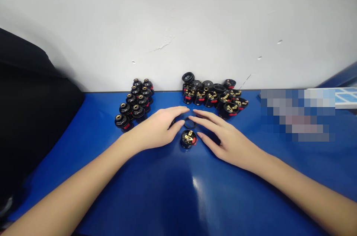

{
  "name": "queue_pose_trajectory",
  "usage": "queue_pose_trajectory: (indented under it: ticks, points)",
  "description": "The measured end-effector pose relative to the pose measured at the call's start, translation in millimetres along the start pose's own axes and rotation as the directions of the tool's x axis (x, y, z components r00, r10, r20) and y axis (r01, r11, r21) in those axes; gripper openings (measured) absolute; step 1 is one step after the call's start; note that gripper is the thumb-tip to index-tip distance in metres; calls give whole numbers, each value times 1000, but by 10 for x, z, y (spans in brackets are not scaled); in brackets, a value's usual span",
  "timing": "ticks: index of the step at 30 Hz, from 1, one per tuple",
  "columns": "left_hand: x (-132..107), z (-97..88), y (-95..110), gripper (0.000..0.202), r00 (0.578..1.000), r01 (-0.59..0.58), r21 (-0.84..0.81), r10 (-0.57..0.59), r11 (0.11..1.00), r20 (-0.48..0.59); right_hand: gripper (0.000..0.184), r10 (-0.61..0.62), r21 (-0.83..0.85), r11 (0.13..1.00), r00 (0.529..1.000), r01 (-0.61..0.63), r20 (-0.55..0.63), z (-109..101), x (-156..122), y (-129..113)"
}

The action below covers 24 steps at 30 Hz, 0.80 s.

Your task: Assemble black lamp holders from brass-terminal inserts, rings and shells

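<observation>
A black lamp socket base (187, 142) stands upright on the table between my hands, its brass contacts facing up and a red piece on its right side. Just behind it is a thin black ring (190, 127). My left hand (164, 126) reaches in from the left, thumb and fingers apart, with the thumb tip near the ring. From the other side comes my right hand (220, 132), its fingers spread around the ring and the socket base. Whether any fingertip touches the ring I cannot tell.
Capped black lamp sockets (138, 112) stand in rows at the left. Several open socket bases (212, 98) and loose domed caps (207, 86) cluster at the back. The white wall (167, 24) borders the blue table (150, 195). Dark material (30, 91) lies far left; a blurred patch covers the right.
</observation>
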<state>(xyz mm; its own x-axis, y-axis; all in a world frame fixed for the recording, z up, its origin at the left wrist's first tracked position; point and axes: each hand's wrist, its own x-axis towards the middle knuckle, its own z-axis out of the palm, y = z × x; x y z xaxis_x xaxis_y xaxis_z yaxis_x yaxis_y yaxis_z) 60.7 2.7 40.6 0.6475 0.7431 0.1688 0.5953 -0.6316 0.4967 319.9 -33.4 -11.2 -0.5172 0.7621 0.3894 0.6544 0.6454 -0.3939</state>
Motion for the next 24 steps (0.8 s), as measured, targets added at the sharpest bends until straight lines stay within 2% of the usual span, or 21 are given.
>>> queue_pose_trajectory:
  ticks: [5,9,11,13,14,15,17,19,24]
  points:
    - [-127,-109,36,30,994,-41,32,44,999,-99,24,-15,-42,999,999,13,-40,-5,5,0]
    - [-236,-131,39,30,989,-118,-73,110,990,-98,13,-13,-70,998,998,9,-57,-45,18,0]
    - [-265,-101,48,40,986,-155,-118,147,981,-74,12,-30,-81,996,998,26,-54,-64,24,0]
    - [-274,-43,71,63,979,-201,-129,195,971,-55,10,-40,-74,997,996,35,-77,-73,30,-6]
    - [-276,-5,89,67,975,-222,-126,218,967,-47,8,-40,-68,997,995,33,-95,-74,33,-12]
    - [-277,35,107,62,974,-227,-122,224,966,-37,7,-38,-61,998,993,31,-116,-72,37,-18]
    - [-286,111,143,43,979,-204,-118,201,972,-31,8,-23,-46,999,987,16,-158,-62,42,-33]
    - [-301,164,163,33,987,-160,-148,156,976,-40,11,0,-22,1000,982,-4,-189,-53,44,-46]
    - [-322,198,116,27,994,-50,-287,21,957,-104,10,67,81,995,974,-50,-218,-72,48,-80]
